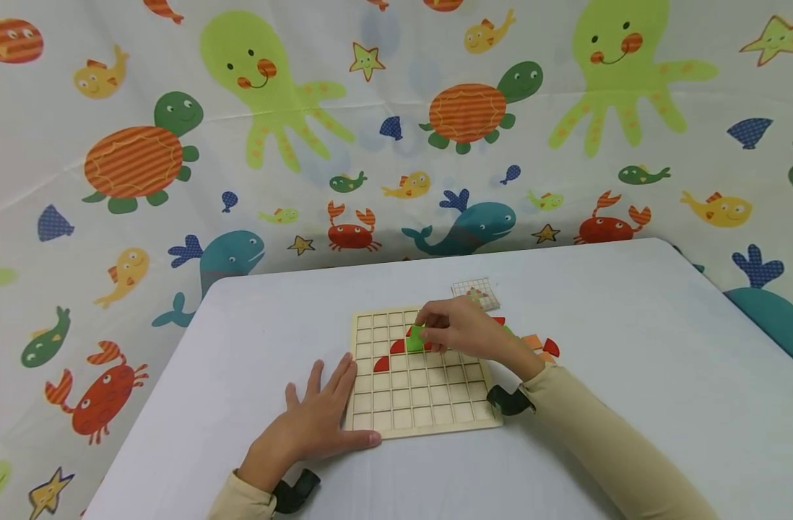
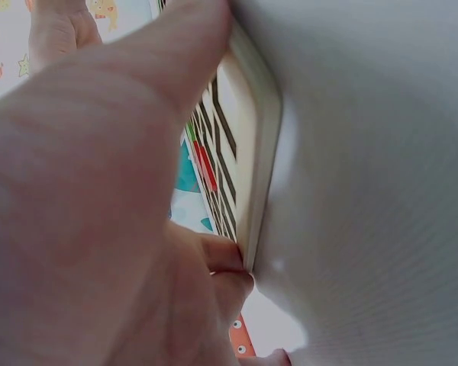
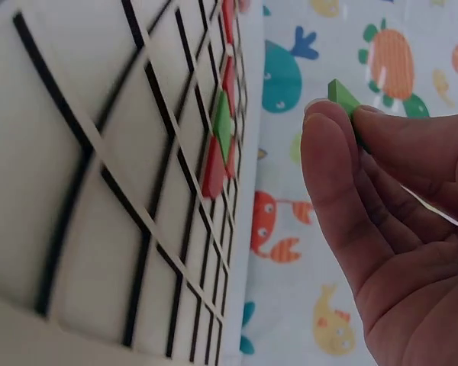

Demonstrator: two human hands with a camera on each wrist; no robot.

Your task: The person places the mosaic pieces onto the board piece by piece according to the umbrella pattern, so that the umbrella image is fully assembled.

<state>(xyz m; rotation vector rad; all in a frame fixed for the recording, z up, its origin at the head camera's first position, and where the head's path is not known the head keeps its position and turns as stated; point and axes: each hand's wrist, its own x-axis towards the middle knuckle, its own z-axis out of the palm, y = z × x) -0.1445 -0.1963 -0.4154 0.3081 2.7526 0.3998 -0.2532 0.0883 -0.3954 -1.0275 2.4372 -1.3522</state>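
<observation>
A square wooden grid board (image 1: 429, 399) lies on the white table. My left hand (image 1: 320, 420) rests along its left side, fingers spread and fairly straight, with the thumb at the near edge. Above the board's upper middle, my right hand (image 1: 464, 331) pinches a small green tile (image 3: 342, 95) between thumb and fingertips. In the right wrist view that tile is clear of the board. Several pieces sit in the grid below: red quarter-round ones (image 1: 382, 365) in a slanting row and a green one (image 3: 223, 128) among them. The right hand partly hides these cells in the head view.
A small card (image 1: 461, 289) with a gridded pattern lies beyond the board, partly behind the right hand. Loose orange pieces (image 1: 533, 341), red pieces (image 1: 552, 347) and green pieces lie right of the board, partly under the right forearm. A printed sea-animal curtain (image 1: 383, 195) hangs behind the table.
</observation>
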